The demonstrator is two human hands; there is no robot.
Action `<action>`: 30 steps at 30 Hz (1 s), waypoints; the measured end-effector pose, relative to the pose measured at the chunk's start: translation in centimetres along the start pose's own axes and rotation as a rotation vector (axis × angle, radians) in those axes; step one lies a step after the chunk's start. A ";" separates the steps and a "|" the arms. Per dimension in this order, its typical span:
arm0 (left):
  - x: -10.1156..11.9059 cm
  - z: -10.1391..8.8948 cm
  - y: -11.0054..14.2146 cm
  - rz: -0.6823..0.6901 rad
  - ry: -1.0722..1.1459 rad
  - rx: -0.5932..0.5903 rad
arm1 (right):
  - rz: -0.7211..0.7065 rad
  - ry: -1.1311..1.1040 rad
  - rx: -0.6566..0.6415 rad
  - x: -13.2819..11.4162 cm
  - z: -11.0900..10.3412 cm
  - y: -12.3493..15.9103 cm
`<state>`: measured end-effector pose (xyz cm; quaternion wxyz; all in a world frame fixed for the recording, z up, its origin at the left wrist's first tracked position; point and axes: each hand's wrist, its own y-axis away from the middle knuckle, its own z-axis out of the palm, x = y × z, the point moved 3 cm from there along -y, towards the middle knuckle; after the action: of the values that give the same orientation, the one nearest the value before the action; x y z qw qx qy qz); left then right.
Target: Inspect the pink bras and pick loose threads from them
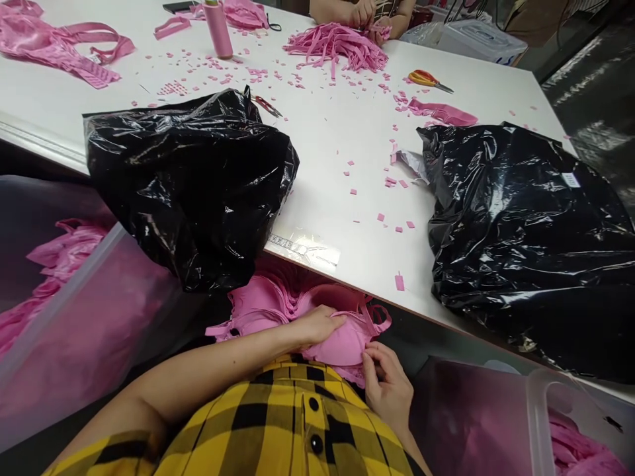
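A stack of pink bras (262, 294) with moulded cups rests in my lap, below the table's front edge. My left hand (320, 325) reaches across the nearest pink bra (347, 340) and grips its cup from above, some fingers hidden in the folds. At the same cup's right edge, my right hand (389, 383) pinches the fabric between thumb and fingertips. A pink strap loop (381, 320) sticks out just above the right hand.
On the white table (337, 231) lie two black plastic bags (193, 178), scattered pink scraps, red snips (268, 106), yellow-handled scissors (427, 80) and a thread cone (218, 30). Plastic bins (79, 304) of pink garments flank me. Opposite, another person's hands (367, 13) handle pink straps (337, 46).
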<state>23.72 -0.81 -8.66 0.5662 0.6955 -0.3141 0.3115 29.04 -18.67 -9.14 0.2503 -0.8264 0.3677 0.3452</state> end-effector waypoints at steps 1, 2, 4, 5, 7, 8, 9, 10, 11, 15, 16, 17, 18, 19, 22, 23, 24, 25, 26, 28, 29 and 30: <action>0.1 0.0 0.0 0.002 0.017 0.010 | 0.043 -0.003 0.012 0.2 0.0 0.0; 0.1 -0.1 0.1 0.008 0.039 0.020 | 0.082 -0.006 0.028 0.3 0.0 0.0; 0.2 -0.1 0.2 0.033 0.083 0.039 | 0.120 -0.002 0.055 0.2 -0.1 0.0; 0.3 -0.1 0.3 0.046 0.099 0.047 | 0.122 0.005 0.061 0.1 -0.2 -0.1; 0.3 -0.1 0.3 0.059 0.114 0.066 | 0.124 0.029 0.056 -0.3 -0.3 -0.2; 0.3 -0.1 0.3 0.056 0.117 0.075 | 0.119 0.042 0.053 -0.4 -0.3 -0.2; 0.2 -0.1 0.3 0.047 0.116 0.085 | 0.103 0.053 0.052 -0.6 -0.4 -0.3; 0.2 0.0 0.2 0.034 0.112 0.089 | 0.073 0.064 0.056 -0.6 -0.5 -0.3; 0.2 -0.1 0.2 0.019 0.108 0.087 | 0.027 0.075 0.059 -0.7 -0.6 -0.3; 0.5 -0.2 0.0 -0.002 0.153 0.058 | -0.238 0.054 -0.071 -0.4 -1.0 -0.4; 0.6 -0.3 0.0 -0.001 0.171 0.057 | -0.280 0.029 -0.145 -0.2 -1.1 -0.4; 0.7 -0.3 0.0 -0.002 0.184 0.059 | -0.286 0.006 -0.206 0.1 -1.1 -0.6; 0.8 -0.3 0.0 -0.004 0.193 0.063 | -0.255 -0.011 -0.240 0.4 -1.2 -0.7; 0.9 -0.4 0.1 -0.007 0.194 0.063 | -0.191 -0.025 -0.244 0.7 -1.3 -0.9; 1.3 -0.5 0.3 -0.003 0.164 0.041 | 0.075 -0.110 -0.188 1.4 -1.3 -1.2; 1.4 -0.6 0.4 0.004 0.145 0.031 | 0.147 -0.160 -0.186 1.5 -1.1 -1.2; 1.6 -0.8 0.5 0.006 0.126 0.023 | 0.206 -0.213 -0.187 1.5 -1.0 -1.0; 1.7 -0.9 0.6 0.002 0.113 0.017 | 0.253 -0.264 -0.177 1.4 -1.0 -0.9; 1.7 -1.0 0.7 -0.009 0.108 0.016 | 0.286 -0.306 -0.158 1.3 -1.0 -0.8; 1.8 -1.1 0.7 -0.036 0.101 0.017 | 0.323 -0.357 -0.140 1.2 -1.3 -0.7; 1.9 -1.0 0.7 -0.043 0.094 0.019 | 0.330 -0.367 -0.166 1.1 -1.4 -0.7; 1.9 -1.0 0.8 -0.042 0.083 0.021 | 0.330 -0.365 -0.219 0.9 -1.4 -0.7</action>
<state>24.21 -0.13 -6.54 0.5779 0.6943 -0.2725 0.3313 30.60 -19.59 -8.85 0.1618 -0.7016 0.4069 0.5622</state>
